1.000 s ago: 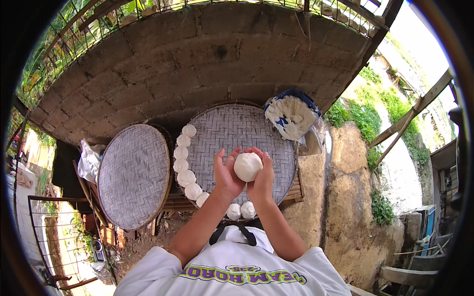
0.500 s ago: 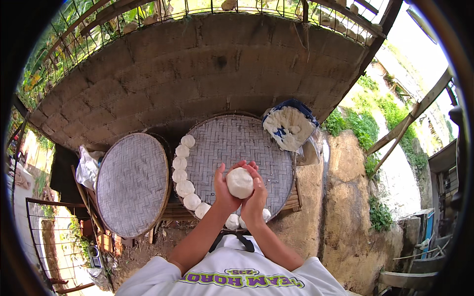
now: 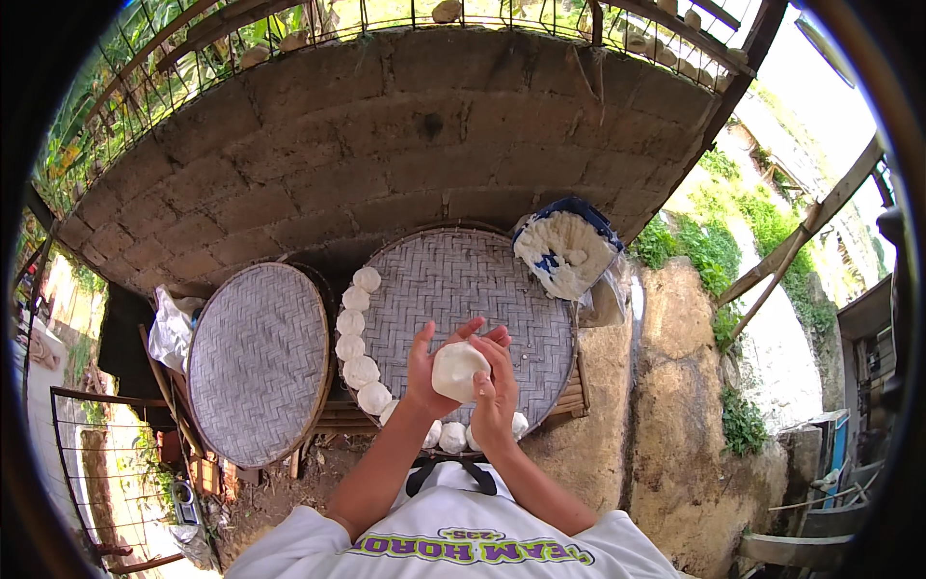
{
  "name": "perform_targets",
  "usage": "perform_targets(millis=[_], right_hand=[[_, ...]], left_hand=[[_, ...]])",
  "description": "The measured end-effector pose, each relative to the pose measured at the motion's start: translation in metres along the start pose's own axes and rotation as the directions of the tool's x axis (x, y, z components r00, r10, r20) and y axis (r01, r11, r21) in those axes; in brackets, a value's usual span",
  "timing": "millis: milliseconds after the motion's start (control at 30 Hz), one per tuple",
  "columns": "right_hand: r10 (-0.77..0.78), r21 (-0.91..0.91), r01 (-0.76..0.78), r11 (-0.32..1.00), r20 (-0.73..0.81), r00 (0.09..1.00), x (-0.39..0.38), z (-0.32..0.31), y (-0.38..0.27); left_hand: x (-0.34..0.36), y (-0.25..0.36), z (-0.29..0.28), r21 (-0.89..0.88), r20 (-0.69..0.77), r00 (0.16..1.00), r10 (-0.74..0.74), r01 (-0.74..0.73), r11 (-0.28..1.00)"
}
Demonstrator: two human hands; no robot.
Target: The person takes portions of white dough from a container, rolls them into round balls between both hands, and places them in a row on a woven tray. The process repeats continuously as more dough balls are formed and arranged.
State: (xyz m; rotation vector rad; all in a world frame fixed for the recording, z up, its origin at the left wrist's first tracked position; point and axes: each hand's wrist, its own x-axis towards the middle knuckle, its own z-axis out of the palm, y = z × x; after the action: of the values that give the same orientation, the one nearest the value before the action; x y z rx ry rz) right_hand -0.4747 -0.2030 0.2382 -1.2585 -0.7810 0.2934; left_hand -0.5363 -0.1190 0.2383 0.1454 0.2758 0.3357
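A white ball of dough-like paste (image 3: pixel 457 372), a little flattened, is held between my two hands above a round woven tray (image 3: pixel 439 280). My left hand (image 3: pixel 422 381) cups it from the left side, its fingers partly extended. On the other side my right hand (image 3: pixel 496 400) grips it, with the thumb across its near edge and the fingers curved behind. A curved row of similar white balls (image 3: pixel 361 372) lines the tray's left and near rim; my forearms hide part of that row.
A blue container (image 3: pixel 584 210) heaped with white paste (image 3: pixel 569 253) rests at the tray's far right edge. To the left leans a second woven tray (image 3: pixel 260 362). A block wall (image 3: pixel 405 145) rises behind them. A white plastic bag (image 3: pixel 174 333) hangs beside the left tray.
The ball has shifted slightly left and turned, looking flatter. My right thumb has come onto its near side, and my fingers have spread apart from their tighter cup.
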Motion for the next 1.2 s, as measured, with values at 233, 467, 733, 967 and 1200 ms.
perform_targets(millis=[233, 467, 733, 967, 1200], right_hand=[[0.540, 0.646, -0.383, 0.660, -0.054, 0.840, 0.011, -0.001, 0.001], [-0.216, 0.002, 0.216, 0.976, -0.061, 0.974, 0.005, 0.003, 0.001], [0.202, 0.070, -0.199, 0.977, -0.039, 0.979, 0.009, 0.004, -0.003], [0.478, 0.501, -0.441, 0.745, 0.060, 0.876, 0.010, 0.004, 0.006], [0.166, 0.123, -0.165, 0.979, 0.002, 0.986, 0.012, 0.009, 0.006]], left_hand=[[0.006, 0.004, 0.002, -0.033, -0.167, 0.972, 0.163, -0.171, 0.985], [0.010, 0.003, 0.006, 0.101, 0.037, 0.998, 0.056, -0.059, 0.993], [0.010, 0.002, 0.001, 0.036, -0.042, 0.988, 0.147, -0.145, 0.989], [0.012, 0.006, -0.001, 0.140, -0.142, 0.980, 0.136, -0.116, 0.983], [0.006, 0.015, -0.002, -0.040, -0.062, 0.998, 0.011, -0.014, 0.999]])
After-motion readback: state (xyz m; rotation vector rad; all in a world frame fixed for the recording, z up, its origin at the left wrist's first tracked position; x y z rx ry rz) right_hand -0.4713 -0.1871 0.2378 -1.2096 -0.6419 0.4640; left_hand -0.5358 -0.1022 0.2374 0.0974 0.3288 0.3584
